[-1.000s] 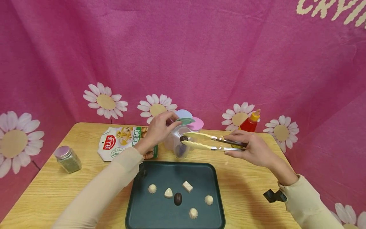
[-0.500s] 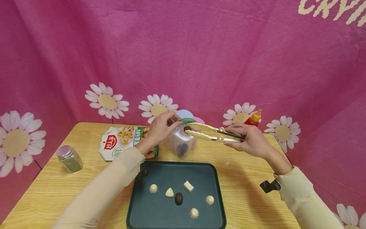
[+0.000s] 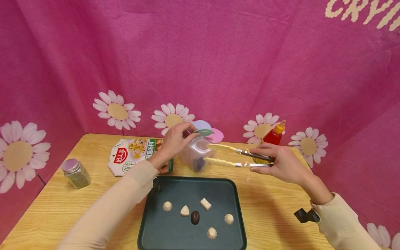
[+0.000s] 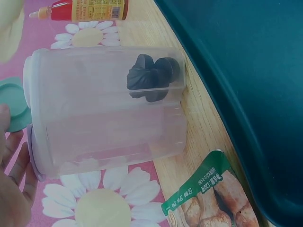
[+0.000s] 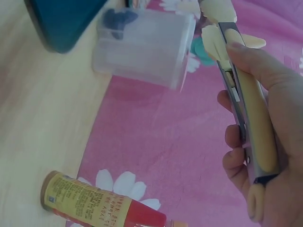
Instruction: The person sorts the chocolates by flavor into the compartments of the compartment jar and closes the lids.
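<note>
My left hand pinches the round green lid, tipped up over a clear plastic multi-section container. Several dark chocolates lie at the bottom of one section of it. In my right hand I grip kitchen tongs with cream-coloured tips. The tips stand spread apart beside the container's mouth, nothing between them. In front, a dark baking tray bears one dark oval chocolate and several white ones, among them a rectangular piece and a swirled piece.
A mushroom soup seasoning packet lies left of the container, partly behind the left wrist. Farther left stands a glass jar with a purple lid. A red sauce bottle is behind the right hand. Blue and pink lids stand raised at the container.
The tongs came to the container's mouth holding a dark chocolate, then spread and drew back right. The chocolate is gone from their tips. The left hand stays on the green lid.
</note>
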### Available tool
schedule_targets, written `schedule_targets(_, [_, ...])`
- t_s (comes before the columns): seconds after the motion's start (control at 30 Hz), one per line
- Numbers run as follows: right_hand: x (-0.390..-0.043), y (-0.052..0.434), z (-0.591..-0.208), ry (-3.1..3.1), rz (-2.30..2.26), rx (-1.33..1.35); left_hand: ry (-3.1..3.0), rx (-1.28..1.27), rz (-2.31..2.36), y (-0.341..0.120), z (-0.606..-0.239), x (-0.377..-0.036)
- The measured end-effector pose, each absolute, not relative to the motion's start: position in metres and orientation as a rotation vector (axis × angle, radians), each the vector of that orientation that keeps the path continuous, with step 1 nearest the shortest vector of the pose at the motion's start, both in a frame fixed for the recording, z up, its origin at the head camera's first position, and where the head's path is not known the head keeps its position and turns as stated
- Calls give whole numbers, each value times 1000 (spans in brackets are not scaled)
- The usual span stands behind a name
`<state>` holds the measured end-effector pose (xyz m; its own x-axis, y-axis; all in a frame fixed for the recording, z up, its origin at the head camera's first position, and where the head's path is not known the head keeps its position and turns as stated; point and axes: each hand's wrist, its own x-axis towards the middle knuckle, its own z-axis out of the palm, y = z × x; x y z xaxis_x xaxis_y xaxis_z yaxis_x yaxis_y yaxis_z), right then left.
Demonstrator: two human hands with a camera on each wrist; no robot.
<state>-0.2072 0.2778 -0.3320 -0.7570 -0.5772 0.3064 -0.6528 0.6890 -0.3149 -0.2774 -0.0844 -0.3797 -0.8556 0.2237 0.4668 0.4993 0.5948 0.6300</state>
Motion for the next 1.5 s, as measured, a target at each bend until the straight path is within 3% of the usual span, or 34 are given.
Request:
schedule_targets(0.53, [-151,269,-368,-2976,694,1153,-2479,-589,-1132,-84,-379,-276])
schedule_targets(0.87, [-144,261,-396,-3024,712,1262,-2471,-593,-1133,-84,-380,-277])
schedule_targets(1.5, [-142,254,-405,-3019,643,1305,-2466,-587,-1147,-84,-380,-277])
